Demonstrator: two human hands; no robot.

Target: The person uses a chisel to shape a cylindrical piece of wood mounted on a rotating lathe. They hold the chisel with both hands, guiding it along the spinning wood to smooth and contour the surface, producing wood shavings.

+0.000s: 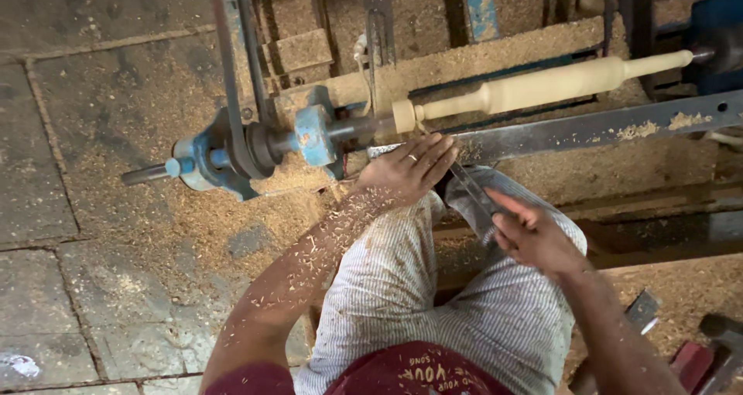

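Hands (472,201) gripping steel chisel (472,188), pale turned wooden spindle (542,87)

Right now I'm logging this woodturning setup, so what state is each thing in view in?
Pale turned wooden spindle: mounted lengthwise between the lathe's ends, shaped with a knob and tapers.
Long grey metal chisel: held in both hands, tip towards the spindle's knob end.
Left hand: flat, fingers pressing the chisel onto the grey metal rest bar.
Right hand: closed around the chisel.
Blue lathe headstock: dusted with shavings.
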